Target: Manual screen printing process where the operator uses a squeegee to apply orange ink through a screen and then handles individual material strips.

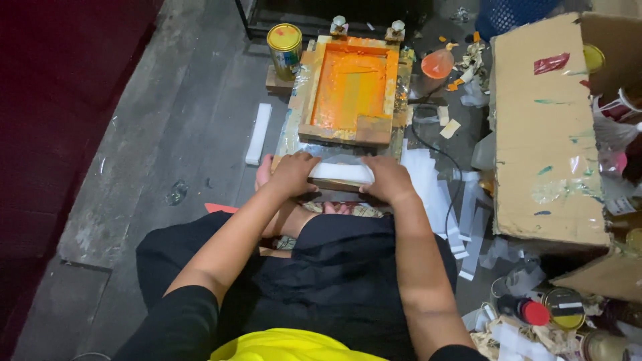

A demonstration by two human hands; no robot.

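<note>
The left hand [291,175] and right hand [390,180] are gripping both ends of a flat white rectangular strip [341,172]; just beyond them, an orange-stained wooden printing frame [349,90] is lying on the floor.

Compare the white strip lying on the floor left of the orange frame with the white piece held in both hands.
The white strip lies alone on the floor, untouched; the white piece is gripped by the left hand and right hand. The strip runs lengthwise away from the person; the piece lies crosswise. The strip looks narrower. Both are plain white.
</note>
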